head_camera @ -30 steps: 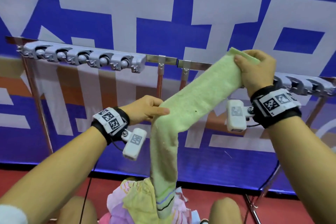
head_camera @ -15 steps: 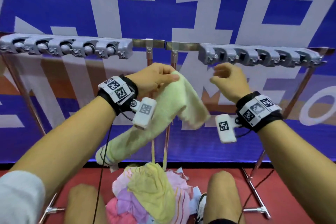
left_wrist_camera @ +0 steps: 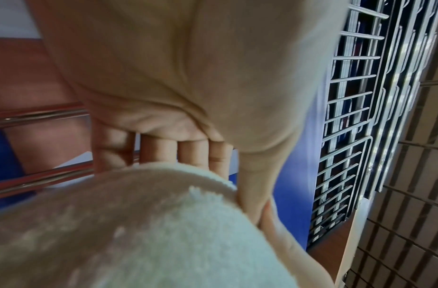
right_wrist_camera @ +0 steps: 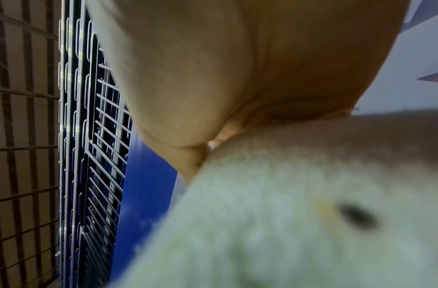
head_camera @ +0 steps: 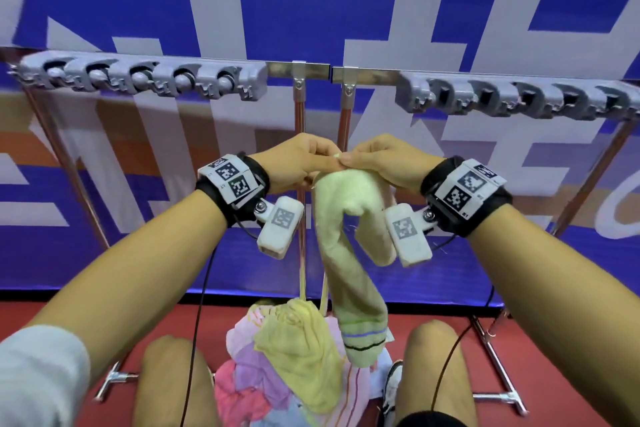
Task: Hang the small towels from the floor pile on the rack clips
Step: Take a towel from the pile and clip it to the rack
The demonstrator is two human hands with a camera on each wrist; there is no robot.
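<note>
Left hand: the left hand [head_camera: 297, 163] is raised in front of the rack, fingers curled, pinching the top edge of the green towel [head_camera: 341, 236].
Right hand: the right hand [head_camera: 384, 163] meets it fingertip to fingertip, pinching the same edge just beside.
Green towel: folded over below both hands; one short end hangs by the right wrist, the long striped end drops toward the floor.
Towel pile: the towel pile [head_camera: 294, 367] lies on the red floor [head_camera: 52, 305] between the person's knees, a yellow one on top.
Rack: the rack [head_camera: 313, 69] has a left clip row [head_camera: 145, 78] and a right clip row [head_camera: 519, 97], both above the hands with nothing hanging from them.
Backdrop: a blue and white banner [head_camera: 311, 3] behind.
</note>
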